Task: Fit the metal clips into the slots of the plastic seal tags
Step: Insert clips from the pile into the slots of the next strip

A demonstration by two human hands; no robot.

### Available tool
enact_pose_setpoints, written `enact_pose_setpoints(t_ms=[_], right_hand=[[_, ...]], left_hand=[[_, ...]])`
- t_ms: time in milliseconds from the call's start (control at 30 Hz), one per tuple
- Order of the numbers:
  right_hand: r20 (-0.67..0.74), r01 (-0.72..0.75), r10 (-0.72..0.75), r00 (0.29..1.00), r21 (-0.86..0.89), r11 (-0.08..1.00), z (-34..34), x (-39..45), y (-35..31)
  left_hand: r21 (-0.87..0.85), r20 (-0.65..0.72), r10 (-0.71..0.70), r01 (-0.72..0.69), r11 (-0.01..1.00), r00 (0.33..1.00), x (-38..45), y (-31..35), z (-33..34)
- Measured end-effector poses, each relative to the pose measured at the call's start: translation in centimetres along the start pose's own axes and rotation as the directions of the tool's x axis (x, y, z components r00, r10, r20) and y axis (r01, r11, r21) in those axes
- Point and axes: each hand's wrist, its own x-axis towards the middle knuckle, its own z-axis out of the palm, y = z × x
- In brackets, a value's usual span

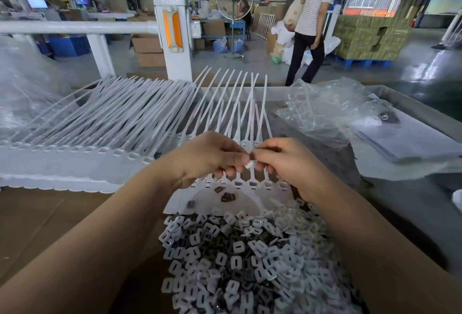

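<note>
Head view. Your left hand (pixel 207 156) and right hand (pixel 282 161) meet at frame centre, fingers curled, fingertips pressed together on one small white plastic piece (pixel 249 164); whether a metal clip sits in it, you cannot tell. Both hands pinch it, above the near row of seal tags.

That row of seal tags (pixel 252 185) lies just under your knuckles, heads toward you, their straps running away toward 12 o'clock. Several heads show a dark insert in the slot; the two at the right end look white. Three loose metal clips (pixel 228 196) lie on the white tag sheet just at 6 o'clock of the row.

At 6 o'clock, between your forearms, sits a heap of small white slotted pieces (pixel 240 258) mixed with dark clips, on brown cardboard (pixel 50 218).

At 9 to 10 o'clock, a long strip of joined tags (pixel 100 118) fans out, straps angled up and right. At 2 o'clock, a crumpled clear plastic bag (pixel 325 108) rests on the grey table (pixel 412 188).

At 12 to 1 o'clock, behind a white fence post (pixel 172 31), a person in a striped shirt (pixel 315 6) stands on the workshop floor.
</note>
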Motion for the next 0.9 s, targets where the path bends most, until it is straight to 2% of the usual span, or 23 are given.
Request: enact_pose_setpoints(t_ms=[100,167,300,733,900], right_hand=[[0.031,0.026,-0.027,0.999,0.034,0.999,-0.06,-0.13,-0.08],[0.028,0.067,-0.067,0.997,0.031,0.997,-0.05,-0.18,-0.03],[0.065,0.149,-0.147,0.987,-0.02,0.989,0.21,-0.27,-0.03],[0.094,0.092,-0.096,0.991,0.047,0.995,0.37,-0.17,0.14],[0.023,0.208,-0.208,0.978,-0.026,0.978,0.51,-0.24,0.37]], left_hand=[[-0.236,-0.002,-0.099,0.096,0.967,0.995,0.04,-0.08,-0.21],[-0.286,0.009,-0.139,0.135,0.949,0.99,0.06,-0.11,-0.19],[-0.294,0.0,-0.181,0.173,0.94,0.983,0.01,-0.1,-0.12],[-0.277,-0.046,-0.11,0.093,0.956,0.993,0.13,-0.05,-0.34],[-0.34,-0.042,-0.135,0.113,0.934,0.99,0.11,-0.17,-0.2]])
